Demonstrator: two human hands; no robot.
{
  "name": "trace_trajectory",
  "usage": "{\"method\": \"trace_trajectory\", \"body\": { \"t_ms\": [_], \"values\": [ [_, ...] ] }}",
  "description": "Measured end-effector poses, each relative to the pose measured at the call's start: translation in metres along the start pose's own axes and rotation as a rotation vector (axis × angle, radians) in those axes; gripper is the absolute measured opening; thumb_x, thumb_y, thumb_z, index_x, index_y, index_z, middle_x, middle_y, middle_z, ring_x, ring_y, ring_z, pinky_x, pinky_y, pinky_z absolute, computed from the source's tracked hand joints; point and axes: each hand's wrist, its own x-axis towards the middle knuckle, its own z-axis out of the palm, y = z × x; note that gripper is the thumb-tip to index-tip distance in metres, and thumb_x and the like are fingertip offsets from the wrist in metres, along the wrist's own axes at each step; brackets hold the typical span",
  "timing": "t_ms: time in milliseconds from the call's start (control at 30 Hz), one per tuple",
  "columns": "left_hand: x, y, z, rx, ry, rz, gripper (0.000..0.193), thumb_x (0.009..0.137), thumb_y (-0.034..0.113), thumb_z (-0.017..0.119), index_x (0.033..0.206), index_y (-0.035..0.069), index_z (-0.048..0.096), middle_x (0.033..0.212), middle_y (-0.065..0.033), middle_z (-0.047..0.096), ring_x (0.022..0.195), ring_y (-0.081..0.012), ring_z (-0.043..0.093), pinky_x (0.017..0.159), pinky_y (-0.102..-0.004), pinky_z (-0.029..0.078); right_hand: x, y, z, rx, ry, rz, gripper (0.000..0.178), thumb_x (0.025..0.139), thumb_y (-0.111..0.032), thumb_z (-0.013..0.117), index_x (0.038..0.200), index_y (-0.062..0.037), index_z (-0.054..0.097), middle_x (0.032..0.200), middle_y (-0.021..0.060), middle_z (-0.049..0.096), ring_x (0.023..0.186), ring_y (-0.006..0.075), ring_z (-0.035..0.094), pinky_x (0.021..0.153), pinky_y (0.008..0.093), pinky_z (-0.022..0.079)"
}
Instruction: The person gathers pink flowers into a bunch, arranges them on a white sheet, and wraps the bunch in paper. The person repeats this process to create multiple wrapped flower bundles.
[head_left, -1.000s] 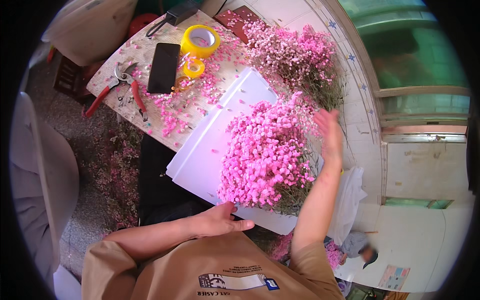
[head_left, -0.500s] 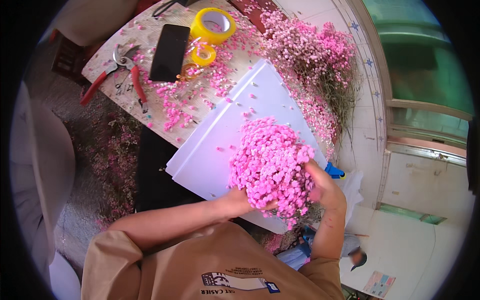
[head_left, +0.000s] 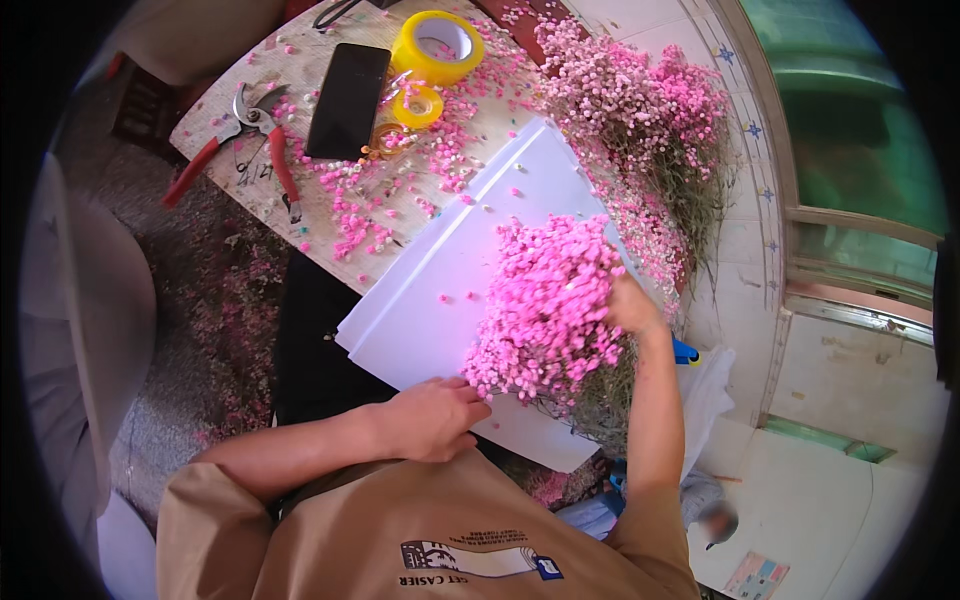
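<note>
A bunch of pink baby's breath [head_left: 545,300] lies over a folded white sheet [head_left: 420,300], its blossoms toward the upper left and its thin green-brown stems [head_left: 605,405] showing at the lower right. My right hand [head_left: 635,305] grips the bunch at its right edge, fingers partly hidden among the blossoms. At the lower left rim of the bunch is my left hand [head_left: 437,418], its fingers loosely bent and a little apart, the tips touching or just beside the blossoms. A few loose pink blossoms dot the sheet.
On the wooden table [head_left: 260,60] lie red-handled pruning shears [head_left: 250,125], a black phone [head_left: 347,100], a large yellow tape roll [head_left: 438,48], a smaller one [head_left: 417,105] and scattered blossoms. More baby's breath [head_left: 640,110] is piled at the far right. A blue-ended tool [head_left: 685,352] sits right of my forearm.
My left hand has slipped from under the bunch toward the lower left. My right hand has moved up along its right side, and the bunch has tilted, baring more stems.
</note>
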Motion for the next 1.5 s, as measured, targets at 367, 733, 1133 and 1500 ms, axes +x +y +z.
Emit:
{"method": "trace_trajectory", "body": {
  "t_ms": [367, 733, 1133, 1500],
  "values": [
    [0.052, -0.011, -0.006, 0.026, 0.421, 0.069, 0.047, 0.082, 0.000, 0.067, 0.128, 0.002, 0.064, 0.129, -0.0225, 0.065, 0.126, -0.0448, 0.057, 0.108, -0.0510, 0.046, -0.042, -0.107, 0.028, -0.091, 0.055, 0.015, 0.089, 0.069, -0.028, 0.086, 0.148, -0.0039, 0.052, 0.149, 0.0230, 0.053, 0.138, 0.0415, 0.051, 0.118, 0.0472, 0.040],
    [-0.023, -0.004, -0.029, 0.218, 0.178, -0.188, 0.015, 0.086, 0.008, 0.069, 0.100, 0.004, 0.071, 0.109, -0.0179, 0.069, 0.106, -0.0398, 0.065, 0.090, -0.0499, 0.054, 0.000, -0.115, 0.060, -0.177, 0.263, -0.035, 0.107, 0.065, -0.040, 0.090, 0.153, -0.0013, 0.043, 0.145, 0.0239, 0.055, 0.134, 0.0428, 0.053, 0.115, 0.0510, 0.042],
    [-0.011, -0.006, 0.032, 0.900, -0.060, 0.136, 0.024, 0.089, 0.019, 0.062, 0.104, 0.009, 0.078, 0.118, -0.0021, 0.070, 0.113, -0.0217, 0.064, 0.094, -0.0371, 0.049, -0.007, -0.130, 0.065, 0.197, 0.106, -0.052, 0.090, 0.064, -0.033, 0.094, 0.142, -0.0067, 0.059, 0.138, 0.0200, 0.063, 0.128, 0.0381, 0.062, 0.112, 0.0461, 0.048],
    [0.010, 0.011, 0.065, 1.113, -0.058, -0.001, 0.031, 0.094, 0.026, 0.060, 0.114, 0.008, 0.073, 0.125, -0.0066, 0.064, 0.122, -0.0330, 0.057, 0.096, -0.0640, 0.049, 0.002, -0.119, 0.070, 0.440, 0.159, 0.017, 0.087, 0.063, -0.023, 0.096, 0.140, -0.0068, 0.060, 0.131, 0.0145, 0.069, 0.123, 0.0287, 0.065, 0.110, 0.0402, 0.049]
  ]
}}
